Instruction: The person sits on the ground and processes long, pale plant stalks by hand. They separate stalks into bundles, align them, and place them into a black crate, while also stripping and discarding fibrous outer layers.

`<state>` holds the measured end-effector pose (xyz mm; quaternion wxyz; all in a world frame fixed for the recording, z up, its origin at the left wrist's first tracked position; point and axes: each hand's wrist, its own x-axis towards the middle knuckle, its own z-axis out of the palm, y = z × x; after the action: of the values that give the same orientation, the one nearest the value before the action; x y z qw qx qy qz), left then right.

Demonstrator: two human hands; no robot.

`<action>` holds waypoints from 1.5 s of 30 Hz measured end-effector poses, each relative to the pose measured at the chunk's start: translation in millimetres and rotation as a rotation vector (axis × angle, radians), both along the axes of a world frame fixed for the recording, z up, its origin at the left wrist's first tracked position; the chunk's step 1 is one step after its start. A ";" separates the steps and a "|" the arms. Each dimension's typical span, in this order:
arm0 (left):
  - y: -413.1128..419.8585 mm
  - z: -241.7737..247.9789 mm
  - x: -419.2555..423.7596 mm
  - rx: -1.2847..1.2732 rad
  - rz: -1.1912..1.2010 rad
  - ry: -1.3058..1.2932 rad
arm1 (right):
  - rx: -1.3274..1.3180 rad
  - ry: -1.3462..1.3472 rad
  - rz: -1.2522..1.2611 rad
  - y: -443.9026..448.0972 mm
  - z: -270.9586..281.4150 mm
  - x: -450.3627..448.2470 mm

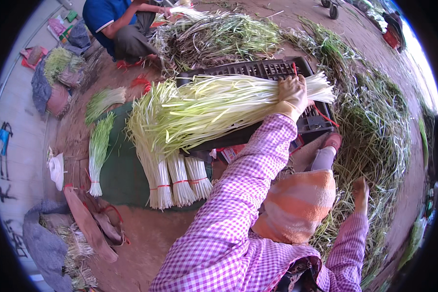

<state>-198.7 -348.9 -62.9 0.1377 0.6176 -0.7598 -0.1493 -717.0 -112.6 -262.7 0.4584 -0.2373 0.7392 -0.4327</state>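
My left hand (292,91), in a pale glove, presses around the white stem end of a large bundle of blanched chives (219,106). This bundle lies across a black plastic crate (255,69), its pale yellow-green leaves spreading to the left. A red strip (325,116) shows on both sides of the bundle by my left hand. To the right, my right hand (361,188) is low over loose leaf litter (368,120); whether its fingers hold anything is unclear. Left of the crate's near edge, several bundles with red ties (180,182) lie side by side on a green sheet (122,157).
Two smaller chive bunches (99,153) (106,102) lie at the left. Beyond the crate, a person in a blue shirt (106,22) crouches beside a heap of leaves (226,36). Cloth-wrapped chives (60,65) stand by the wall. An orange-striped cloth (299,204) covers my lap.
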 end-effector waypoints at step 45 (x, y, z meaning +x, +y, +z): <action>340.1 -132.4 -338.5 0.668 -1.119 -0.159 | 0.975 0.645 -0.861 548.0 -35.8 -153.8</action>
<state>-537.2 -8.8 -195.3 -0.2163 0.1481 -0.8870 -0.3803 -870.8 435.4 -298.4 0.0604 0.1904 0.9742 -0.1047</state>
